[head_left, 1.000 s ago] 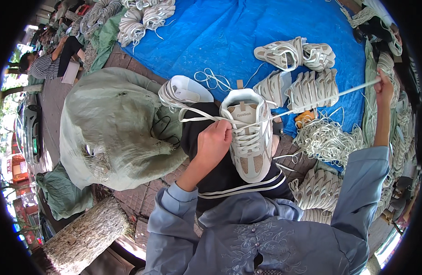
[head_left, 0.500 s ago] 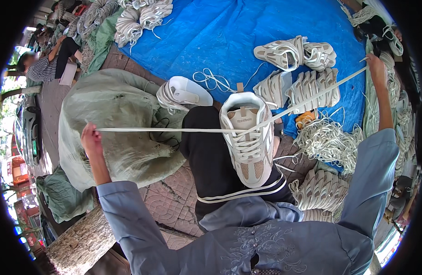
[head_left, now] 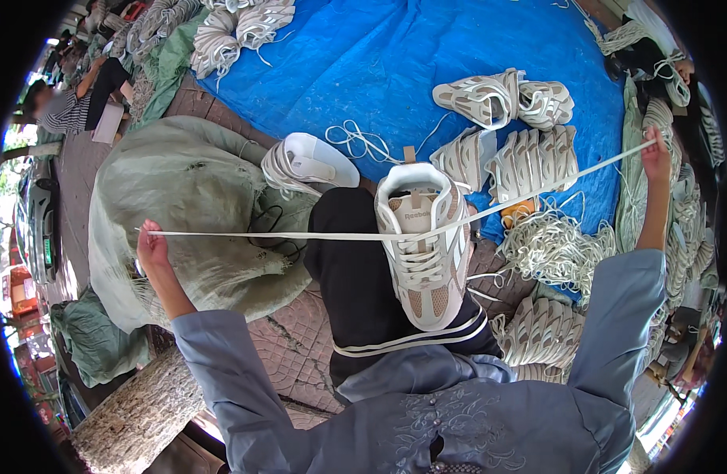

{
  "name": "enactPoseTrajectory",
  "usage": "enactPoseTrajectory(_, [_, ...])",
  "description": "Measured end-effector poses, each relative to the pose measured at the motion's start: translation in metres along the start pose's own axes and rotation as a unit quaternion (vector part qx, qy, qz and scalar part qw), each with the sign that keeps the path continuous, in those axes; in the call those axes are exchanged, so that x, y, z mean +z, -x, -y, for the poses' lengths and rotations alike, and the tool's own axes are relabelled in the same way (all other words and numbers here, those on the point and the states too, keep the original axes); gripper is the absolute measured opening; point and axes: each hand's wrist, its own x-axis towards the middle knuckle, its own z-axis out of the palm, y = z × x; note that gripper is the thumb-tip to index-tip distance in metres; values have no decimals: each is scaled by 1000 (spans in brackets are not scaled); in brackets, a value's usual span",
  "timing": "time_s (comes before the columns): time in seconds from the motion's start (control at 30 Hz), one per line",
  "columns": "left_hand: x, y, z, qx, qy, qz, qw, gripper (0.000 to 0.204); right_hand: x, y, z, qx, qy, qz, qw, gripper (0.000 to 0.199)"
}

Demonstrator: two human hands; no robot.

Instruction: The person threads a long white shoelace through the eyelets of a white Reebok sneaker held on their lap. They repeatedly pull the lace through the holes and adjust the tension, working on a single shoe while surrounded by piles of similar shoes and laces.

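A beige and white sneaker (head_left: 433,299) rests on my black-trousered leg, toe toward me, with laces crossed over its front. Its white shoelace (head_left: 300,235) stretches taut to both sides from near the top of the lacing. Out on the left, my left hand (head_left: 152,246) pinches one end of the lace, in front of a big grey-green sack. My right hand (head_left: 657,158), raised far out on the right, grips the other end, with a little tip showing past the fingers. Neither hand touches the shoe itself.
A blue tarp (head_left: 355,71) carries nested stacks of sneaker uppers (head_left: 533,162) and a heap of loose white laces (head_left: 557,249). The bulging sack (head_left: 182,189) stands left, beside a white-lined shoe part (head_left: 312,162). Another person (head_left: 71,109) sits at the far left.
My right hand has come down a little on the right side, so its stretch of lace slopes less. My left hand has sunk slightly. Both still hold the lace taut.
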Motion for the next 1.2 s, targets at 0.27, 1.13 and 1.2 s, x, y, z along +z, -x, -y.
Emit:
enactPoseTrajectory(0.27, [142, 201, 114, 102, -325, 241, 909, 17, 190, 181, -83, -138, 282, 329, 891, 25])
enactPoseTrajectory(1.13, [140, 376, 231, 467, -585, 443, 493, 19, 291, 346, -139, 81, 339, 556, 754, 14])
enactPoseTrajectory(1.2, [147, 373, 224, 515, -597, 479, 385, 24, 286, 347, -140, -113, 375, 577, 717, 14])
